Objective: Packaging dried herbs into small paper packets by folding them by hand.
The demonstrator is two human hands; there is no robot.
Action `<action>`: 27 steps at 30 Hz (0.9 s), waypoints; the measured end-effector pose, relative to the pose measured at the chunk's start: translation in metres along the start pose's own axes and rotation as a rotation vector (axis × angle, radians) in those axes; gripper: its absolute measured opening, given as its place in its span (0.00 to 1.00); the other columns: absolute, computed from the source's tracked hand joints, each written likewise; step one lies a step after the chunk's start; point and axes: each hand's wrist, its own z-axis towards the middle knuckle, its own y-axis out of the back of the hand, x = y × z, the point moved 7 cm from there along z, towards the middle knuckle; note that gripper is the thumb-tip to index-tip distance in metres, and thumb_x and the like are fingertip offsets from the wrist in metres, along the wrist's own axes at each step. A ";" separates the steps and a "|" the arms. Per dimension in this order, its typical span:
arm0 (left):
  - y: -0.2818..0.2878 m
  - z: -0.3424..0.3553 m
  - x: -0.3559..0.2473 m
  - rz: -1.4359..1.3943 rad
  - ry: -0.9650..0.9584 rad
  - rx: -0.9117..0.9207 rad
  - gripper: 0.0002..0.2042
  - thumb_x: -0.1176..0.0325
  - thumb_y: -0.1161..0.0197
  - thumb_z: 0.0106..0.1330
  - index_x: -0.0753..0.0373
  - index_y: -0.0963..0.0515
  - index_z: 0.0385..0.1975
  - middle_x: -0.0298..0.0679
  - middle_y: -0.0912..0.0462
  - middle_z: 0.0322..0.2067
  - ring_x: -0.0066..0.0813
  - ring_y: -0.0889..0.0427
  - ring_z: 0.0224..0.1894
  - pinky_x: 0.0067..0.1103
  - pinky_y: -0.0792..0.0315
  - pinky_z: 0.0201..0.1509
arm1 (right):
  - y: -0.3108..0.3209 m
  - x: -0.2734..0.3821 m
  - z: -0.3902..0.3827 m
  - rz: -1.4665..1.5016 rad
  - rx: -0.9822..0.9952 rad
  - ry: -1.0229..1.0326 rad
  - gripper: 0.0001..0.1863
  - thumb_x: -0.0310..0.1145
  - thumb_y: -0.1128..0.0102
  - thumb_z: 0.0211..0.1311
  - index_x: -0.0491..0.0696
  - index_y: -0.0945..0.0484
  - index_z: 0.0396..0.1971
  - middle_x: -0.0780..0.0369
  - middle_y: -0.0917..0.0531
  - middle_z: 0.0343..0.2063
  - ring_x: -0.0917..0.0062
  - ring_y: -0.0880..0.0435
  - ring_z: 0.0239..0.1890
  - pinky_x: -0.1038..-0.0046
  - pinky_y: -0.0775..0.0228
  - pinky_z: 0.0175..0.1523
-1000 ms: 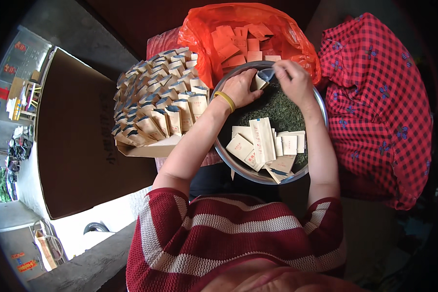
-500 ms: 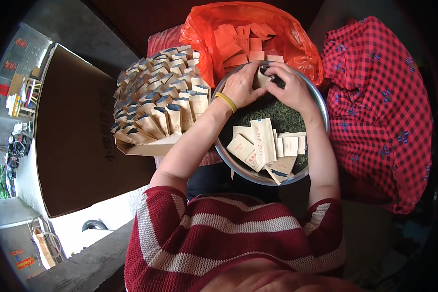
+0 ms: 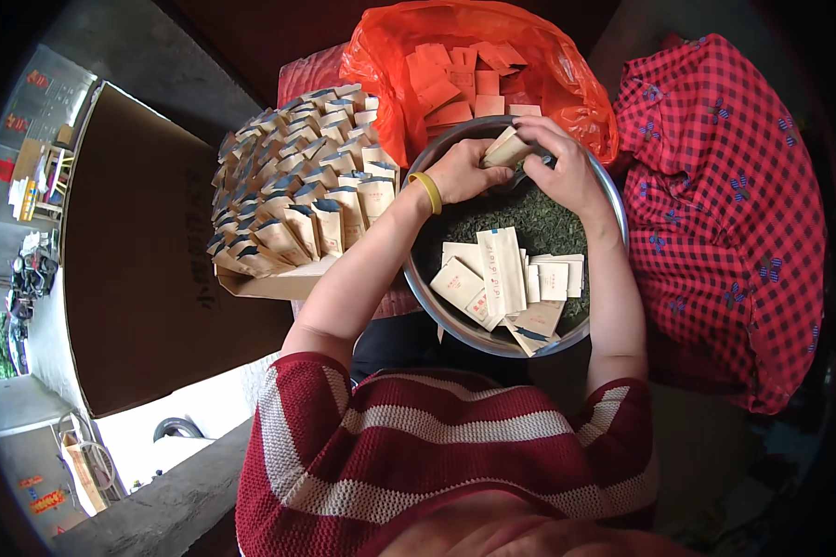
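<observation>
My left hand (image 3: 462,172), with a yellow band at its wrist, grips a small tan paper packet (image 3: 506,148) above the far side of a metal basin (image 3: 424,295). The right hand (image 3: 567,174) is curled at the packet's right end, its fingertips against the paper; part of their hold is hidden. Dark green dried leaves (image 3: 474,219) fill the basin. On the leaves nearer me lies a loose pile of flat paper packets (image 3: 502,274).
Left of the basin, a shallow carton (image 3: 279,285) bears rows of filled upright packets (image 3: 297,176). A red plastic bag (image 3: 381,88) with more packets sits behind. A red checked cloth (image 3: 715,223) bulges at right; a large cardboard panel (image 3: 144,260) stands left.
The packet has tilted over, showing more of its side. My left hand has shifted slightly down and left; the right hand has moved slightly right, its fingers less bent.
</observation>
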 end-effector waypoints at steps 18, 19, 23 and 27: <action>0.004 -0.013 -0.033 0.490 -0.223 -0.193 0.20 0.50 0.36 0.65 0.64 0.19 0.42 0.45 0.17 0.26 0.40 0.16 0.29 0.31 0.25 0.35 | -0.015 -0.022 -0.007 0.032 0.292 -0.250 0.20 0.17 0.51 0.51 0.39 0.21 0.45 0.57 0.21 0.55 0.67 0.21 0.54 0.71 0.32 0.59; 0.005 -0.015 -0.034 0.470 -0.239 -0.208 0.20 0.50 0.37 0.65 0.63 0.19 0.41 0.46 0.17 0.25 0.40 0.16 0.29 0.31 0.25 0.35 | -0.018 -0.021 -0.008 0.091 0.330 -0.297 0.21 0.18 0.50 0.51 0.39 0.21 0.46 0.57 0.21 0.55 0.68 0.21 0.54 0.71 0.32 0.59; 0.003 -0.015 -0.036 0.583 -0.272 -0.210 0.20 0.50 0.37 0.65 0.62 0.19 0.42 0.46 0.17 0.25 0.40 0.15 0.30 0.30 0.25 0.34 | -0.024 -0.028 -0.013 0.100 0.365 -0.258 0.21 0.19 0.48 0.50 0.40 0.21 0.47 0.57 0.21 0.53 0.69 0.21 0.53 0.71 0.31 0.57; 0.003 -0.014 -0.040 0.510 -0.277 -0.210 0.21 0.50 0.38 0.67 0.65 0.19 0.41 0.43 0.18 0.24 0.30 0.17 0.27 0.27 0.26 0.33 | -0.028 -0.035 -0.015 0.133 0.425 -0.251 0.19 0.29 0.43 0.52 0.40 0.22 0.46 0.54 0.17 0.39 0.68 0.18 0.41 0.70 0.28 0.47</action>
